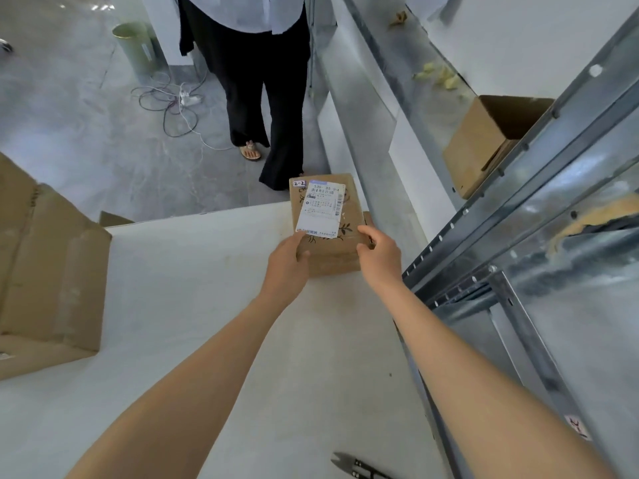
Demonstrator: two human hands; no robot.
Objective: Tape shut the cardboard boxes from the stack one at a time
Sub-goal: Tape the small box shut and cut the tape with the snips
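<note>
A small cardboard box (349,252) with a white shipping label (320,209) on top sits at the far right corner of the white table (207,305). It seems to rest on another box, of which only a sliver shows at its right side. My left hand (287,259) grips the box's near left corner, fingers on top. My right hand (378,255) holds the near right corner, thumb on the top face. No tape is in view.
A large open cardboard box (48,271) lies at the table's left. Small snips (359,468) lie at the near edge. A metal shelf rack (518,219) stands on the right, holding an open carton (484,146). A person (256,81) stands beyond the table; cables lie on the floor.
</note>
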